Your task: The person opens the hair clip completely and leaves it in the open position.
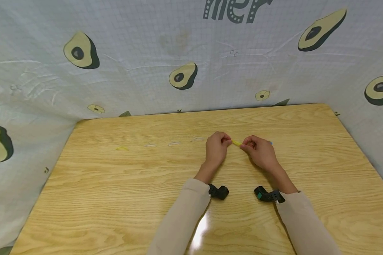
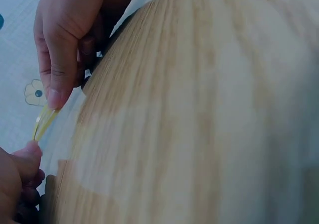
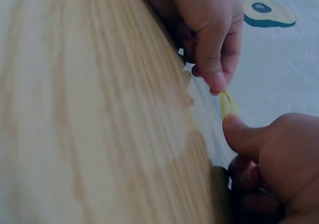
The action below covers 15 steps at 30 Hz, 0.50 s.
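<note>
Thin yellow looped band (image 1: pixel 236 143), pinched at both ends
Left hand (image 1: pixel 216 147) and right hand (image 1: pixel 261 152) grip it (thin whitish strips (image 1: pixel 173 143) lie leftward on the light-brown wooden bench (image 1: pixel 124 198)).

A pale, creased sheet (image 1: pixel 131 28), perhaps fabric or plastic, spans the top and both sides of the frame. Avocado prints (image 1: pixel 183 76) dot it, small yellow flowers (image 1: pixel 262 95) sit lower, and dark lettering (image 1: pixel 236 6) is cut off at the upper edge. Below spreads a light wood-grain tabletop (image 1: pixel 99 184), with white glare (image 1: pixel 200 230) at lower centre.
</note>
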### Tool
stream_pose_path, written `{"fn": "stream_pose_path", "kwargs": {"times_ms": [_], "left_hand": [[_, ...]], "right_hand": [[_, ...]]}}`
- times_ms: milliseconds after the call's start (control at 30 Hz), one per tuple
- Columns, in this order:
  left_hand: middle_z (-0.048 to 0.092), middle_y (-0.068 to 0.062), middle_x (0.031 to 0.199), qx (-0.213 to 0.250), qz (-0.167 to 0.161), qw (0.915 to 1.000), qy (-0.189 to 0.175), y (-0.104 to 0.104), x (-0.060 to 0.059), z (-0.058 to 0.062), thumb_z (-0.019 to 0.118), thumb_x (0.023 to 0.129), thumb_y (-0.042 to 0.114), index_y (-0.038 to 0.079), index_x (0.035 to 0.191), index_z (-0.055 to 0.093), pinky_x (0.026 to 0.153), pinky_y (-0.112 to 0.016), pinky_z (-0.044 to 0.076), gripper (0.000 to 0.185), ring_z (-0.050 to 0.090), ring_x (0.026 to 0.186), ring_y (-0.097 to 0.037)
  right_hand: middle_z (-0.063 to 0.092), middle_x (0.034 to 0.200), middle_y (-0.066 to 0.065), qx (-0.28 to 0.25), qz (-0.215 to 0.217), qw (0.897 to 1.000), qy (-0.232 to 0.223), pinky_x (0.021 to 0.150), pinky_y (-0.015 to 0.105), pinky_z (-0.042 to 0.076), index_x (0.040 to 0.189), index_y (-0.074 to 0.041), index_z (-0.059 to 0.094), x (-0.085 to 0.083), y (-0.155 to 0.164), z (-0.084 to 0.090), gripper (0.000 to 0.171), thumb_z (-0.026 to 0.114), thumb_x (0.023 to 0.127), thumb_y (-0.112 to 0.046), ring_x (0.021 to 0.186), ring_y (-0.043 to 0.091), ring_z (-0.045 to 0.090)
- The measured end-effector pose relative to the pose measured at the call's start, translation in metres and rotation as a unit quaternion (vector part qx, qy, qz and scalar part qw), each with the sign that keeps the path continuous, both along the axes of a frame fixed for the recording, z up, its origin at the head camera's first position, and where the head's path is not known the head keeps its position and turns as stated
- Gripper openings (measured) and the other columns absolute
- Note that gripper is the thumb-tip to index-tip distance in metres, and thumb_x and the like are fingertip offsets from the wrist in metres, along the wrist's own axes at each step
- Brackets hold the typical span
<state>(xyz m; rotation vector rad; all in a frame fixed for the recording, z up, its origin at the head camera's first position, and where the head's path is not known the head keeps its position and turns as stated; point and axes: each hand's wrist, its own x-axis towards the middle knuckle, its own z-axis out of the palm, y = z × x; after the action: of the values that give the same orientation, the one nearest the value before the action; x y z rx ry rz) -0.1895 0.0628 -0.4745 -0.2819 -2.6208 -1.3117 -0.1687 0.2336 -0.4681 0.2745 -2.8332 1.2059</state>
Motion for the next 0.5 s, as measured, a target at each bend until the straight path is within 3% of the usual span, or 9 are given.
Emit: {"fn": "stream_pose_path", "kwargs": {"times_ms": [167,500], "left_hand": [[0.058,-0.002,0.074,0.02,-0.024,0.9992,0.026,-0.007,0.004,-0.002,0.069,0.088,0.012,0.005,0.086,0.069,0.06,-0.02,0.041,0.008,0.051,0.066,-0.011],[0.058,-0.004,0.077,0.038,-0.042,0.9958,0.072,-0.022,0.019,-0.003,0.067,0.089,0.008,0.003,0.087,0.067,0.06,-0.02,0.041,0.006,0.049,0.068,-0.012]], "right_hand": [[0.057,0.077,0.006,-0.02,0.007,1.0,-0.017,0.06,0.03,0.039,0.1,-0.003,0.06,0.003,-0.003,0.002,0.019,0.06,0.096,-0.022,0.066,0.019,0.049],[0.061,0.092,0.012,-0.084,-0.001,0.996,0.016,0.074,0.03,0.043,0.1,-0.001,0.058,0.015,-0.019,0.004,0.016,0.058,0.097,-0.016,0.083,0.022,0.056]]}}
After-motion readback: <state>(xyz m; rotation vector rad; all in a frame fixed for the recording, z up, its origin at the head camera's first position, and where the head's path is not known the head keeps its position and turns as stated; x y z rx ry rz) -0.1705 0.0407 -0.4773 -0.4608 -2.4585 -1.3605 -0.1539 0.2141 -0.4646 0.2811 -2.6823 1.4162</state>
